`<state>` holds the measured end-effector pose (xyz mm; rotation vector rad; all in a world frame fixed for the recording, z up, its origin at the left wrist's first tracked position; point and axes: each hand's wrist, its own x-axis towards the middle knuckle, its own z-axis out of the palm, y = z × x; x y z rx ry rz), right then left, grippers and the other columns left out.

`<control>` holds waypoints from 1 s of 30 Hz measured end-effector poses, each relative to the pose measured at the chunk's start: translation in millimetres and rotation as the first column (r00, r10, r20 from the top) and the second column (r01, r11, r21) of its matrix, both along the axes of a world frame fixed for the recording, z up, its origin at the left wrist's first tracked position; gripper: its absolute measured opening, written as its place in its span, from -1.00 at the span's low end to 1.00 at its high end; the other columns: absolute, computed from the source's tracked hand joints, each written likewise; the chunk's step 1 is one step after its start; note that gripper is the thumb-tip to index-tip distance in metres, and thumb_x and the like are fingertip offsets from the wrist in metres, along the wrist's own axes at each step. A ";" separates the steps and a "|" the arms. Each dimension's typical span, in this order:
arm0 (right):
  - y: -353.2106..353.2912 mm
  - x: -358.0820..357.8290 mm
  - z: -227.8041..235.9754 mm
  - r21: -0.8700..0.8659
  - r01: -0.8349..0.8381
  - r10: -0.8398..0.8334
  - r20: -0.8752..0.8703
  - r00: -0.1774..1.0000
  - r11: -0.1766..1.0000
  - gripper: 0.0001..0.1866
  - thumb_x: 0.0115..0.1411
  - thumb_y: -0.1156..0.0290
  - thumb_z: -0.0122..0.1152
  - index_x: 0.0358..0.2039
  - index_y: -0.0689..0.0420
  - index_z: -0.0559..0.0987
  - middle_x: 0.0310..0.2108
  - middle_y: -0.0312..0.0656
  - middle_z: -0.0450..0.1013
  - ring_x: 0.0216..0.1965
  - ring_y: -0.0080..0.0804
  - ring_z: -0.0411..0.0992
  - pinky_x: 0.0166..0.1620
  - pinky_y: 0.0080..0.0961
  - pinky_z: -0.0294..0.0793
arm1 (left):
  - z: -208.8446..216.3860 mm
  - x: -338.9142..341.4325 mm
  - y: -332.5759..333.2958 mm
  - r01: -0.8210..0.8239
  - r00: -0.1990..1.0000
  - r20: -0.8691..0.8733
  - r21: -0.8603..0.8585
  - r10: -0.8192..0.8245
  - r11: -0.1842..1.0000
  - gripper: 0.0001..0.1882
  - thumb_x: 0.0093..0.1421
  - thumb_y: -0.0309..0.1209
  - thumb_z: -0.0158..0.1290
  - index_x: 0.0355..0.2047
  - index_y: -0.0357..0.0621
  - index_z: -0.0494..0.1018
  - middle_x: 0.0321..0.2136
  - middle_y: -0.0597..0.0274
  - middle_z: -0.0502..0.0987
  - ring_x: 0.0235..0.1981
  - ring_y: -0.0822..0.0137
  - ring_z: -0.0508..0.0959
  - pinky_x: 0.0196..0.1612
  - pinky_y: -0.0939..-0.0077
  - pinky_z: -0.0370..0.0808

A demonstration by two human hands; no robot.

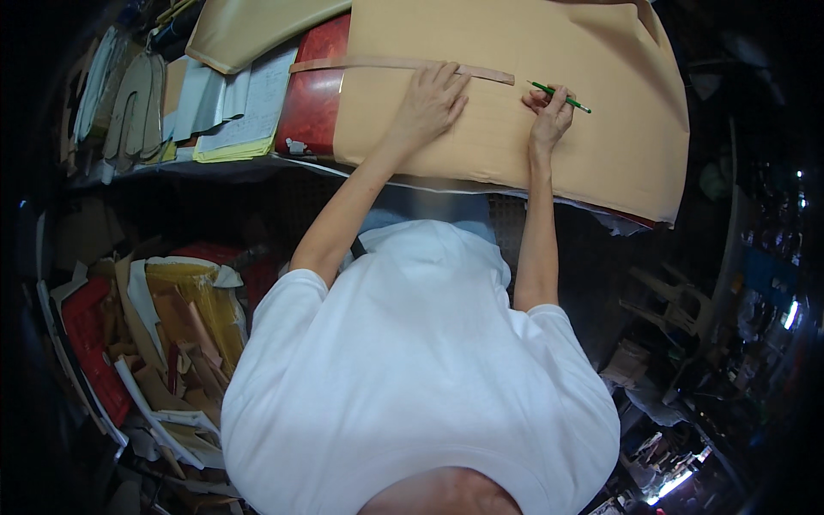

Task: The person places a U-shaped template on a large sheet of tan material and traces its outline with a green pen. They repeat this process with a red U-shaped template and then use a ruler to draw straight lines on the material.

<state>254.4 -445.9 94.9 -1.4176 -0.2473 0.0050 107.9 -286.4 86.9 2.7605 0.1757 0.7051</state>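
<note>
A large tan sheet (601, 163), perhaps leather or a similar material, lies over the worktable. Across it runs a thin brownish strip (369, 63), its left end resting over a red surface. My left hand (432, 101) lies flat with fingers stretched out, pressing on the strip near its middle. To the right, my right hand (551, 116) grips a green pencil (562, 97) between thumb and fingers. The pencil's tip points left, just beyond the strip's right end. Whether the tip touches the sheet, I cannot tell.
Left of the sheet are the red tabletop (311, 103), stacked papers (249, 116) and grey-brown cut patterns (137, 112). A folded tan piece (266, 30) lies at the back left. Below left stands a heap of offcuts (184, 318); a plastic stool (669, 300) is at right.
</note>
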 end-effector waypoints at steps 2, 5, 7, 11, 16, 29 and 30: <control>3.1 -2.8 4.9 -0.068 0.038 -0.037 0.010 0.999 0.997 -0.69 0.41 0.23 -0.10 -0.24 0.26 0.42 -0.44 -0.13 0.47 -0.46 -0.42 0.51 -0.40 -0.42 0.64 | -0.1 -0.1 -1.8 -0.012 1.000 -0.001 -0.017 0.012 1.000 -0.55 0.25 -0.23 -0.03 0.11 -0.13 0.35 0.12 0.03 0.33 0.20 0.12 0.28 0.28 0.10 0.11; 16.3 -15.1 11.5 -0.273 0.041 -0.001 0.143 0.990 0.961 -0.70 0.38 0.21 0.00 -0.23 0.22 0.49 -0.42 -0.17 0.52 -0.41 -0.44 0.53 -0.32 -0.51 0.55 | 1.5 0.4 -2.2 -0.027 1.000 -0.009 0.004 0.027 1.000 -0.55 0.23 -0.24 -0.01 0.09 -0.14 0.36 0.09 0.02 0.35 0.19 0.12 0.28 0.27 0.09 0.12; 44.1 -15.7 17.8 -0.389 -0.030 0.130 0.234 0.963 0.921 -0.72 0.35 0.21 0.07 -0.24 0.19 0.55 -0.41 -0.20 0.56 -0.38 -0.46 0.54 -0.27 -0.55 0.49 | 1.7 4.0 1.3 -0.018 0.997 0.070 -0.023 0.020 1.000 -0.56 0.22 -0.27 0.00 0.08 -0.16 0.36 0.06 0.02 0.35 0.17 0.11 0.29 0.26 0.09 0.12; 112.3 -41.7 21.8 -0.586 -0.164 0.438 0.362 0.823 0.793 -0.72 0.25 0.18 0.20 -0.30 0.15 0.66 -0.39 -0.19 0.60 -0.33 -0.40 0.55 -0.22 -0.47 0.47 | -8.2 4.5 4.0 0.009 1.000 -0.005 -0.011 -0.009 1.000 -0.57 0.20 -0.33 0.02 0.06 -0.21 0.35 0.04 -0.03 0.35 0.17 0.02 0.26 0.25 0.07 0.11; 188.9 -82.8 25.8 -0.715 -0.188 0.619 0.407 0.672 0.673 -0.69 0.18 0.09 0.20 -0.37 0.06 0.69 -0.39 -0.14 0.59 -0.31 -0.15 0.51 -0.16 -0.26 0.44 | -25.7 2.3 1.7 0.046 0.999 -0.005 -0.116 -0.047 0.992 -0.46 0.31 -0.23 -0.15 0.24 -0.22 0.20 0.25 -0.05 0.19 0.31 0.02 0.13 0.37 0.10 0.00; 28.1 10.1 21.3 -0.562 -0.045 0.144 0.134 0.980 0.826 -0.71 0.32 0.22 0.11 -0.39 0.19 0.51 -0.64 -0.23 0.44 -0.57 -0.55 0.45 -0.50 -0.50 0.41 | 6.7 1.4 -1.2 0.008 0.999 0.051 -0.040 -0.006 0.999 -0.58 0.22 -0.27 0.02 0.03 -0.25 0.44 0.00 0.01 0.36 0.10 0.05 0.31 0.20 0.09 0.17; 19.0 12.2 20.7 -0.528 -0.009 0.107 0.155 0.982 0.849 -0.72 0.33 0.23 0.09 -0.38 0.20 0.50 -0.64 -0.25 0.44 -0.58 -0.56 0.45 -0.50 -0.52 0.42 | 7.4 1.1 -2.0 0.000 1.000 0.030 -0.067 0.002 0.998 -0.58 0.23 -0.26 0.01 0.04 -0.19 0.43 0.02 0.02 0.35 0.12 0.07 0.30 0.22 0.09 0.15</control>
